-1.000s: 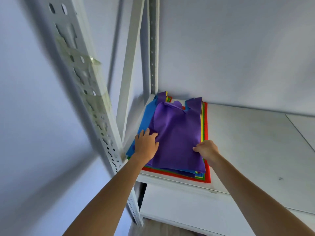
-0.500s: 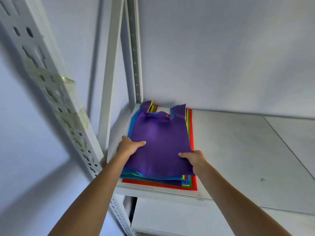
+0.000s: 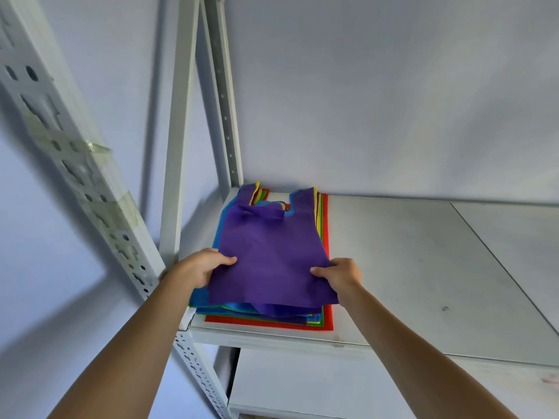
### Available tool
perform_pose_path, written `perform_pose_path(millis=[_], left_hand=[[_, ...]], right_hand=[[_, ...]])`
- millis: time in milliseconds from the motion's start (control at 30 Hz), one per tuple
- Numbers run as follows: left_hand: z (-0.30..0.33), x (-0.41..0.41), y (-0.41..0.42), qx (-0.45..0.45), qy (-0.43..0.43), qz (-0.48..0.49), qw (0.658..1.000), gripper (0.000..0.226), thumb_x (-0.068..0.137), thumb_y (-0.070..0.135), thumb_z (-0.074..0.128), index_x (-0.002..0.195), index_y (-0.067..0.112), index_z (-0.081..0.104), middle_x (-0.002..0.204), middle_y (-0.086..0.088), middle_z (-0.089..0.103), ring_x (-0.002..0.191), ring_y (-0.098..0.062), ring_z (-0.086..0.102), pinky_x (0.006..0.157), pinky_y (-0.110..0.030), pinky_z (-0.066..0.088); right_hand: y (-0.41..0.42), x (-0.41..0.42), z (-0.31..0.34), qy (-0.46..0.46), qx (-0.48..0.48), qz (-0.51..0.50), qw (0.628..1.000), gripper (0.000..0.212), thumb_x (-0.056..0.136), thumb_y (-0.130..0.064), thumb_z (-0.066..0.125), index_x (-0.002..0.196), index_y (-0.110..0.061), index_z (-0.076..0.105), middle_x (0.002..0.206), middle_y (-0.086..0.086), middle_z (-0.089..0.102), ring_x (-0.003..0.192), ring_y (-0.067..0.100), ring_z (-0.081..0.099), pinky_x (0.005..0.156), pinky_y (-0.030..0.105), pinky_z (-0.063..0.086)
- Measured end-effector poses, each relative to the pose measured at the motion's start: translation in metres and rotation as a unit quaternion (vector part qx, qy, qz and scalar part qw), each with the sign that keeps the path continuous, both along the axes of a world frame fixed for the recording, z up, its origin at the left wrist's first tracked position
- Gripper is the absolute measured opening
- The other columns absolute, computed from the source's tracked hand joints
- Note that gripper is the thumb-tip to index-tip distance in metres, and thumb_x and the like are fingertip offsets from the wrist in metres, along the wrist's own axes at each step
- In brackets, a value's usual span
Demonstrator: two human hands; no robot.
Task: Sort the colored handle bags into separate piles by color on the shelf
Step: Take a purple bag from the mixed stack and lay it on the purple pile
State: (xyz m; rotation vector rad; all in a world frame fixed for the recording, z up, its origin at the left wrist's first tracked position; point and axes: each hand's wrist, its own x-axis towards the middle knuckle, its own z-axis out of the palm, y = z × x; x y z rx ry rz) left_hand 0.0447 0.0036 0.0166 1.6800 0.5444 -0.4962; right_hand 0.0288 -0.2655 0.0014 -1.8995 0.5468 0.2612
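A purple handle bag (image 3: 269, 258) lies on top of a mixed stack of bags (image 3: 269, 323) at the left end of the white shelf (image 3: 423, 267). Blue, green, yellow, red and more purple edges stick out below it. My left hand (image 3: 202, 266) pinches the purple bag's near left edge. My right hand (image 3: 340, 275) grips its near right corner. The bag's near edge is raised a little off the stack.
Perforated white uprights (image 3: 75, 176) stand left of the stack, with a rear post (image 3: 223, 116) at the corner. The wall is close behind. A lower shelf (image 3: 363, 388) shows beneath. Bare shelf surface stretches to the right of the stack.
Both hands have slid back to the purple bag's near corners and taken hold of it. The bag's near edge has lifted toward me. The view has shifted left.
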Motion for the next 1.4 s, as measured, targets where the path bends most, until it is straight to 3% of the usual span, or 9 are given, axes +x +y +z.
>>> perform_pose_path(millis=[133,267,400,533,800,967,1067,1267,1400], left_hand=[[0.005,-0.010,-0.012,-0.054,0.026,-0.025,0.998,0.009,0.093,0.013,0.057,0.097,0.010,0.064,0.068,-0.003,0.075,0.070,-0.018,0.068,0.064,-0.029,0.054],[0.011,-0.010,-0.018,-0.066,-0.009,0.032,0.997,0.007,0.090,0.014,0.060,0.089,0.008,0.063,0.052,-0.001,0.067,0.047,-0.012,0.064,0.041,-0.016,0.049],[0.011,-0.014,-0.021,-0.054,0.004,0.030,0.998,0.012,0.087,0.018,0.064,0.095,0.009,0.065,0.065,-0.005,0.073,0.069,-0.020,0.067,0.057,-0.024,0.056],[0.007,-0.021,-0.024,-0.014,0.015,-0.007,1.000,0.036,0.084,0.018,0.070,0.116,0.005,0.063,0.100,-0.014,0.071,0.092,-0.030,0.066,0.080,-0.040,0.055],[0.024,-0.019,-0.068,-0.008,-0.002,-0.046,0.999,0.029,0.088,0.019,0.066,0.113,0.006,0.064,0.093,-0.010,0.074,0.080,-0.022,0.069,0.067,-0.029,0.057],[0.087,0.037,-0.127,-0.074,-0.075,-0.038,0.994,0.007,0.093,0.014,0.058,0.088,0.009,0.061,0.068,-0.003,0.067,0.059,-0.009,0.062,0.045,-0.014,0.051],[0.143,0.087,-0.169,-0.134,-0.110,-0.050,0.984,0.020,0.096,0.010,0.049,0.079,0.007,0.059,0.048,-0.003,0.065,0.039,-0.007,0.062,0.038,-0.015,0.049],[0.243,0.134,-0.224,-0.185,-0.282,-0.052,0.940,0.015,0.096,0.020,0.052,0.085,0.017,0.062,0.061,0.004,0.071,0.058,-0.006,0.067,0.048,-0.015,0.052],[0.229,0.132,-0.241,-0.198,-0.324,-0.064,0.923,0.008,0.095,0.020,0.056,0.099,0.019,0.064,0.072,0.002,0.074,0.065,-0.011,0.070,0.057,-0.023,0.057]], right_hand=[[-0.012,-0.009,0.007,0.141,0.236,0.001,0.961,0.038,0.078,-0.013,0.075,0.108,-0.004,0.053,0.092,0.010,0.060,0.090,0.027,0.060,0.076,0.040,0.055],[-0.018,-0.011,0.000,0.189,0.268,0.031,0.944,0.045,0.080,-0.008,0.072,0.120,-0.003,0.052,0.101,0.011,0.061,0.085,0.024,0.061,0.067,0.035,0.056],[-0.025,-0.014,0.001,0.198,0.271,0.046,0.941,0.050,0.077,-0.006,0.074,0.122,-0.005,0.052,0.121,0.014,0.061,0.107,0.028,0.061,0.082,0.037,0.055],[-0.040,-0.018,0.001,0.186,0.272,0.043,0.943,0.034,0.080,0.000,0.065,0.113,-0.001,0.055,0.110,0.015,0.060,0.101,0.029,0.059,0.086,0.040,0.054],[-0.093,-0.006,0.032,0.146,0.330,0.102,0.927,0.012,0.087,-0.006,0.058,0.098,-0.007,0.061,0.079,0.010,0.074,0.069,0.022,0.071,0.062,0.029,0.060],[-0.147,0.035,0.096,0.072,0.311,0.040,0.947,0.012,0.091,-0.007,0.054,0.081,-0.007,0.059,0.051,0.007,0.068,0.041,0.013,0.065,0.046,0.022,0.055],[-0.176,0.072,0.146,0.001,0.318,-0.028,0.948,0.012,0.089,-0.005,0.058,0.076,-0.005,0.056,0.056,0.011,0.065,0.037,0.017,0.063,0.045,0.026,0.056],[-0.221,0.105,0.241,-0.186,0.328,-0.012,0.926,0.005,0.089,-0.008,0.058,0.088,-0.012,0.060,0.057,0.001,0.070,0.051,0.011,0.068,0.049,0.022,0.056],[-0.245,0.095,0.233,-0.281,0.296,-0.007,0.913,0.012,0.088,-0.003,0.054,0.089,-0.012,0.062,0.066,-0.002,0.073,0.069,0.014,0.067,0.062,0.025,0.055]])
